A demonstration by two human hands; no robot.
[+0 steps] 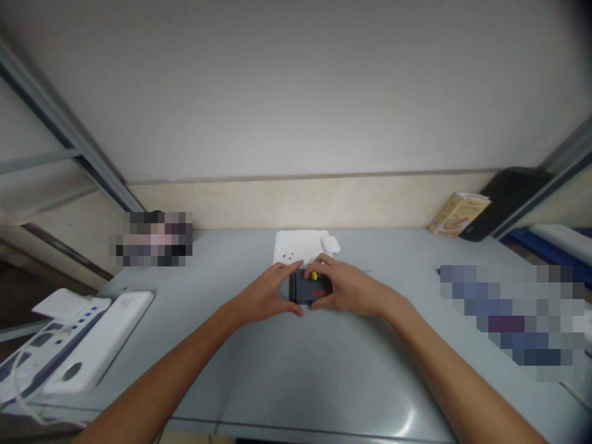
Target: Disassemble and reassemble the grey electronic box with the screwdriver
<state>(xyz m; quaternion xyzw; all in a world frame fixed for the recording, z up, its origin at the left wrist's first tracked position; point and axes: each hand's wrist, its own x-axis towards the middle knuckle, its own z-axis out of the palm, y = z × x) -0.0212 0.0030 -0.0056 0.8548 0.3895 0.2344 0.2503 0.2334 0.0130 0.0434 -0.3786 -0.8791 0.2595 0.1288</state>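
A flat dark grey case (308, 290) with red markings lies on the grey table in front of me. My left hand (268, 293) has its thumb and fingers around the case's left end. My right hand (345, 287) grips the case's right side. A small yellow-ended tool (315, 275) shows at the right fingers; a thin dark line beyond the hand may be its shaft. Behind the case lies a white sheet of paper (296, 243) with several tiny dark pieces (287, 256) on it. A small rounded white object (330, 245) rests at the paper's right edge.
On the left are a white power strip (69, 336) with a cable and a long white device (102, 345). A yellow box (457, 214) leans near a black object (504, 200) at the back right. Blurred items lie at both sides. A wall (300, 203) closes the back.
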